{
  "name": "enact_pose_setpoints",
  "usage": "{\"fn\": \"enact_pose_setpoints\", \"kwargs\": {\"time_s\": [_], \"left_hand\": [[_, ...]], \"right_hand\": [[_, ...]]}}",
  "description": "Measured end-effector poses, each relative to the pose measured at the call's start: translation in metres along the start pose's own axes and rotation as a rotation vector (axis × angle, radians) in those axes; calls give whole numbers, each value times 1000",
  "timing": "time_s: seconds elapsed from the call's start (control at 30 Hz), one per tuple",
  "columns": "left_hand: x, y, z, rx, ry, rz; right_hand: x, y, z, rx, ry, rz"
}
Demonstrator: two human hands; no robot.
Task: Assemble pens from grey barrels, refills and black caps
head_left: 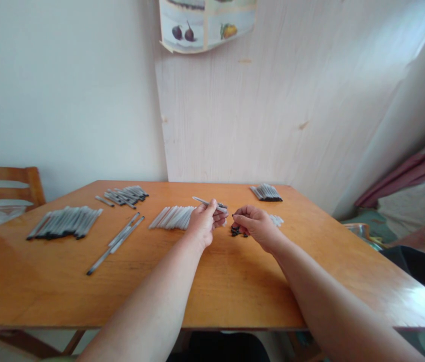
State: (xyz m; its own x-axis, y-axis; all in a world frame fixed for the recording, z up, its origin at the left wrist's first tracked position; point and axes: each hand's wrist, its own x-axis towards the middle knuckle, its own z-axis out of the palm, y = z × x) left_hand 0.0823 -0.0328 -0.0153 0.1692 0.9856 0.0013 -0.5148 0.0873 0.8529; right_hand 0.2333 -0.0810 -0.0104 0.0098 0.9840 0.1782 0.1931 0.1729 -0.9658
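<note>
My left hand (205, 221) is closed round a thin grey pen (208, 203), held slanting above the wooden table (220, 281). My right hand (254, 222) is pinched shut just right of it, fingertips facing the pen's end; what it pinches is too small to name. Under that hand lies a small heap of black caps (235, 231). A row of pale pen barrels (172, 217) lies just left of my left hand. More white pieces (277, 219) show behind my right hand.
A pile of grey pens (65, 222) lies at the left, another pile (127, 195) behind it, and a few loose pens (119, 241) between. A dark-tipped bundle (267, 192) sits at the far right. A wooden chair (6, 186) stands left; the wall is close behind.
</note>
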Motion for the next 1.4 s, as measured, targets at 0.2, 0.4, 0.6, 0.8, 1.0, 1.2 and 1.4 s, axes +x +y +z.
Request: {"fn": "enact_pose_setpoints", "kwargs": {"time_s": [0.2,0.4,0.6,0.8,1.0,1.2,1.4], "left_hand": [[2,1,-2,-15,43,5],[6,0,-5,-9,48,7],[4,2,-4,14,61,25],[4,2,-3,39,73,22],[3,2,-3,32,71,19],[2,1,-4,48,36,9],[1,-3,-2,105,-35,16]], "right_hand": [[10,11,-23,-352,94,-24],[12,14,-39,-828,45,40],[13,17,-42,-903,-109,-25],[15,24,-41,-969,-135,-64],[14,22,-40,-977,-131,-36],[11,14,-34,-817,-3,-43],[4,9,-12,-448,14,-60]]}}
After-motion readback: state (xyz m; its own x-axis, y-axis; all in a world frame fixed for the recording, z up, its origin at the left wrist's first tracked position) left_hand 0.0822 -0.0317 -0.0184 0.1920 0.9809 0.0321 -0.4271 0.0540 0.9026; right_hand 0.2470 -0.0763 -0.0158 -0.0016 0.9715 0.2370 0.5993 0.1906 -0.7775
